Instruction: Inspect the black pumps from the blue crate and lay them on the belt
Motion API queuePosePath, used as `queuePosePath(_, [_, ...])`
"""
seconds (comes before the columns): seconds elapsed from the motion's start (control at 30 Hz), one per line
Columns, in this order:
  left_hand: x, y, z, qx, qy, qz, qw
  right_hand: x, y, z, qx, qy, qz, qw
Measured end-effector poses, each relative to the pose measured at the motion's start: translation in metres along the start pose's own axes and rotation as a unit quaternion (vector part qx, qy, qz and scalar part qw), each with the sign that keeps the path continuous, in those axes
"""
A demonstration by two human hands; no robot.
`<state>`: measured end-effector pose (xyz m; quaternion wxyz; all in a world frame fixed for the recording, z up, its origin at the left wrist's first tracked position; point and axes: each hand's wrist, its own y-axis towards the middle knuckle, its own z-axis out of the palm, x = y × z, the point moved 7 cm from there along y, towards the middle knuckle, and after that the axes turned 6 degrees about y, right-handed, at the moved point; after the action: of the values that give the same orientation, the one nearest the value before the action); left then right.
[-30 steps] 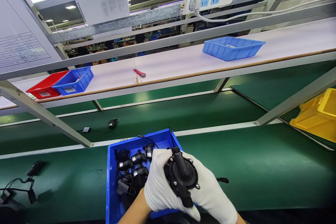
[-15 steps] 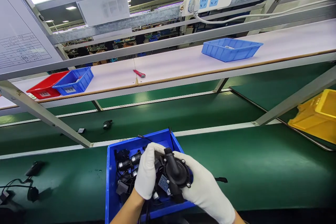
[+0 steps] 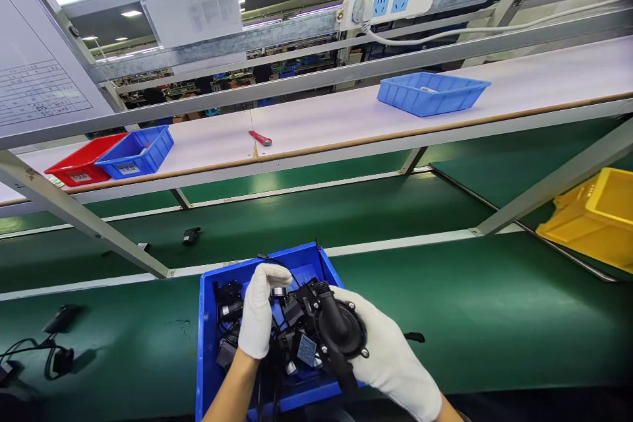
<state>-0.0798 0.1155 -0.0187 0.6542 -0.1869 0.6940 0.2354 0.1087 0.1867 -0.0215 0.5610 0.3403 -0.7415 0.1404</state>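
My right hand [image 3: 393, 353], in a white glove, is wrapped round the side of a black water pump [image 3: 341, 326] with a threaded outlet and screws round its round cover. To the left, my gloved left hand [image 3: 258, 313] has its fingers curved and its thumb apart, with nothing visible in it. Both hands are above a blue bin [image 3: 208, 343]. Inside the bin lie several black pump parts and square black blocks with cables [image 3: 291, 313]; one block carries a printed label [image 3: 306, 349]. My left hand and the held pump hide part of the contents.
Black devices with cables [image 3: 62, 359] lie on the green bench [image 3: 475, 330] at left. A shelf [image 3: 316, 125] holds a red bin [image 3: 82, 161], two blue bins and a red cutter [image 3: 260, 138]. A yellow bin [image 3: 588, 224] is at right; slanted metal posts stand at both sides.
My left hand has moved left, away from the pump. My right hand keeps the pump, now slightly further right and tilted a little.
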Motion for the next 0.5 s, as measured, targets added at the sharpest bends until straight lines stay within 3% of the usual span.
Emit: queuePosePath(0.5, [0.016, 0.000, 0.006, 0.024, -0.008, -0.041, 0.999, -0.004, 0.002, -0.011, -0.017, 0.008, -0.002, 1.000])
